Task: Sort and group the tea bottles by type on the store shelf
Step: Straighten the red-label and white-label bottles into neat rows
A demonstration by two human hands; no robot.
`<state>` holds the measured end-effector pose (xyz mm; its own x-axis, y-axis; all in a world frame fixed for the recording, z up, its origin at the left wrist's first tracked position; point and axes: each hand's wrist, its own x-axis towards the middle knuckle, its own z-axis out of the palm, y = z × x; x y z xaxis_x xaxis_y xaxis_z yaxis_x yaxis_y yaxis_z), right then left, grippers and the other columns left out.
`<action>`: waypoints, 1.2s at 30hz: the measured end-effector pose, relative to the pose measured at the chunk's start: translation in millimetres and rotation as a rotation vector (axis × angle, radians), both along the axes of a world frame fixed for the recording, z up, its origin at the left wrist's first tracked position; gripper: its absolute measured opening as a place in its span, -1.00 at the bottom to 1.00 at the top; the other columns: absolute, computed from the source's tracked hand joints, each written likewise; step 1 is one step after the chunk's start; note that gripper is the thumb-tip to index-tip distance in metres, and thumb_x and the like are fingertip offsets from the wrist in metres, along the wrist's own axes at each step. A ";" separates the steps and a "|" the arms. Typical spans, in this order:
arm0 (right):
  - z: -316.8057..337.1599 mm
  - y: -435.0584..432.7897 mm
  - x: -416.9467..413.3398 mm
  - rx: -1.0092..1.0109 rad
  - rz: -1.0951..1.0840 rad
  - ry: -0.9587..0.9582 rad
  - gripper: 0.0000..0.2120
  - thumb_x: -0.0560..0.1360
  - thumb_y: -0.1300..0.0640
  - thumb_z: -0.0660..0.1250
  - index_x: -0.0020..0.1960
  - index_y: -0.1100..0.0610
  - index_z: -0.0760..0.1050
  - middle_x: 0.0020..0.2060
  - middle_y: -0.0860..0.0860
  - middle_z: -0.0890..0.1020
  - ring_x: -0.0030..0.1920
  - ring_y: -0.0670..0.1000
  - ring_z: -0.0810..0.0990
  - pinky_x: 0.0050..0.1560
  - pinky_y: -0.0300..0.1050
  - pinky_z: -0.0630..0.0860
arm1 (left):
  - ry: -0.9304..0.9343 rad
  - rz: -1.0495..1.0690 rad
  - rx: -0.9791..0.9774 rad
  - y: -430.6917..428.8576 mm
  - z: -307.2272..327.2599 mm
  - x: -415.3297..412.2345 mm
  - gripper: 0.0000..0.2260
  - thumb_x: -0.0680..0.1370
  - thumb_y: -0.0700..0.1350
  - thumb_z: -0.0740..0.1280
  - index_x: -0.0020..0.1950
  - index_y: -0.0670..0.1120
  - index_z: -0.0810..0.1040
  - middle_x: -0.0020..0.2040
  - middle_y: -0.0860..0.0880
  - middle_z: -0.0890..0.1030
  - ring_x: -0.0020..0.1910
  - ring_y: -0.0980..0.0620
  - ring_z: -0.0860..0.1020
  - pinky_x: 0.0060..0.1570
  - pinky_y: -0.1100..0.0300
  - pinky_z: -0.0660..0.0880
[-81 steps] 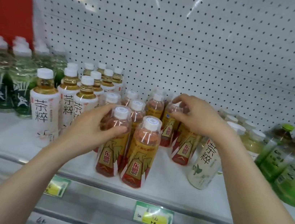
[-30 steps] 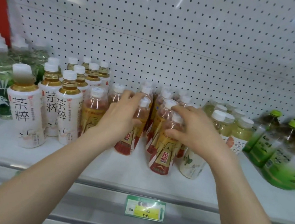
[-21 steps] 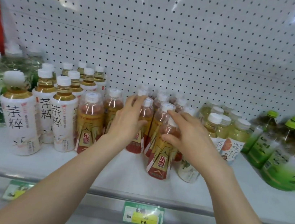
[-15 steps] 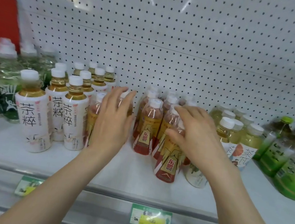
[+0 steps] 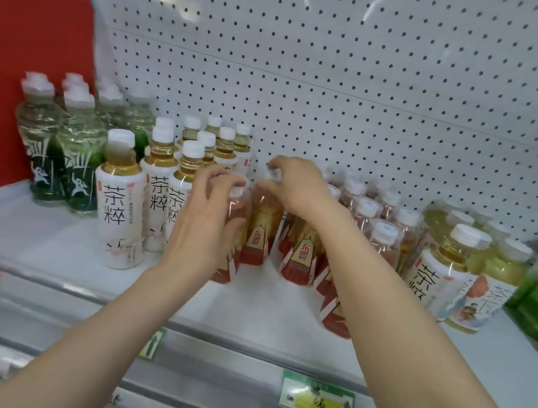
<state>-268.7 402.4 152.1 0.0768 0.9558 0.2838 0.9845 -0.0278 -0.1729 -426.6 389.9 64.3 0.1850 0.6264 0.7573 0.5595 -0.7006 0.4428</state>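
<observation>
Red-labelled bottle [image 5: 234,233] half-hidden in left hand [image 5: 204,226] grip; right hand [image 5: 293,181] pinching neighbouring bottle's cap [image 5: 273,172], blurred.

Two bare forearms rise from the bottom edge, slender and smooth; no sleeve shows on either, nor any watch, band or ring that can be made out; the left hand [image 5: 204,226] has long, thin fingers with short, unpainted nails; the right hand [image 5: 298,182] is seen from its back, knuckles rounded, wrist narrow; fine detail is softened by blur.
</observation>
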 end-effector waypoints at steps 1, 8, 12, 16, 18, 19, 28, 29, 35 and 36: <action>0.4 -8.8 1.8 0.005 -0.005 -0.011 -0.56 0.57 -0.08 0.34 0.35 0.14 0.50 0.21 0.13 0.60 0.20 0.14 0.54 0.00 -0.10 0.38 | -0.023 -0.009 -0.003 0.3 -0.9 -3.0 -0.49 0.42 -0.25 0.51 0.30 -0.04 0.42 0.36 -0.06 0.32 0.13 0.14 0.39 0.02 0.19 0.40; 9.7 -82.5 26.1 -0.036 -0.010 0.001 -0.54 0.53 -0.10 0.41 0.36 0.07 0.52 -0.04 -0.07 0.44 -0.03 -0.06 0.41 -0.09 -0.21 0.31 | -0.027 -0.131 -0.244 2.7 2.8 -7.1 -0.23 0.41 -0.03 0.53 0.51 0.15 0.19 0.41 0.01 0.47 0.34 -0.02 0.48 0.28 -0.05 0.46; 13.2 -99.9 34.4 -0.057 -0.129 -0.011 -0.52 0.52 -0.10 0.42 0.37 0.06 0.51 -0.02 0.03 0.52 0.00 0.05 0.51 -0.06 -0.15 0.36 | -0.033 -0.238 -0.271 -3.9 3.6 0.4 -0.26 0.38 0.01 0.53 0.49 0.12 0.28 0.37 0.06 0.50 0.26 0.09 0.48 0.25 0.03 0.45; 6.5 -109.6 38.7 -0.023 -0.220 -0.102 -0.52 0.57 -0.14 0.33 0.42 0.04 0.49 0.17 0.11 0.60 0.26 0.15 0.46 0.14 -0.02 0.40 | -0.085 -0.382 -0.324 -7.0 2.0 12.0 -0.30 0.40 -0.04 0.53 0.47 0.14 0.31 0.27 0.18 0.51 0.22 0.17 0.47 0.26 0.05 0.45; 1.0 -115.2 39.1 0.042 -0.204 -0.107 -0.51 0.58 -0.16 0.30 0.44 0.03 0.47 0.20 0.09 0.59 0.33 0.16 0.37 0.19 -0.01 0.33 | -0.099 -0.442 -0.337 -6.7 1.9 20.6 -0.31 0.42 -0.07 0.54 0.47 0.16 0.32 0.22 0.25 0.46 0.23 0.18 0.48 0.26 0.05 0.46; -1.4 -120.2 41.2 0.125 -0.192 -0.069 -0.53 0.59 -0.13 0.30 0.43 0.03 0.48 0.19 0.09 0.60 0.34 0.16 0.37 0.21 -0.03 0.31 | -0.102 -0.470 -0.339 -6.6 1.7 25.9 -0.32 0.43 -0.08 0.53 0.46 0.18 0.31 0.20 0.27 0.45 0.23 0.19 0.48 0.26 0.07 0.46; -28.1 -179.4 127.3 0.457 -0.630 0.389 -0.51 0.55 -0.07 0.37 0.40 0.12 0.40 0.24 0.07 0.58 0.21 0.10 0.54 0.11 -0.03 0.45 | -0.201 -0.572 -0.415 2.9 -6.5 49.9 -0.36 0.46 -0.15 0.49 0.46 0.13 0.33 0.10 0.48 0.41 0.04 0.63 0.38 0.12 0.37 0.36; -36.9 -177.7 129.2 0.383 -0.603 0.474 -0.51 0.56 -0.10 0.37 0.38 0.11 0.40 0.25 0.05 0.58 0.19 0.07 0.56 0.12 0.01 0.49 | -0.203 -0.562 -0.416 2.1 -5.9 50.9 -0.36 0.46 -0.14 0.49 0.47 0.13 0.32 0.12 0.46 0.40 0.06 0.61 0.35 0.15 0.33 0.37; -53.2 -173.6 126.9 0.425 -0.446 0.538 -0.58 0.63 -0.10 0.23 0.43 0.02 0.35 0.31 0.00 0.53 0.13 0.04 0.57 0.18 0.04 0.48 | -0.217 -0.518 -0.391 -1.5 -8.3 58.2 -0.35 0.44 -0.14 0.50 0.43 0.22 0.32 0.03 0.58 0.42 0.02 0.68 0.37 0.03 0.49 0.35; -50.6 -176.0 127.7 0.402 -0.434 0.500 -0.58 0.63 -0.12 0.21 0.43 0.02 0.35 0.31 0.00 0.53 0.10 0.02 0.57 0.17 0.05 0.48 | -0.216 -0.516 -0.389 -2.6 -8.1 58.8 -0.35 0.44 -0.14 0.50 0.41 0.25 0.31 0.02 0.62 0.42 0.03 0.68 0.37 0.00 0.55 0.36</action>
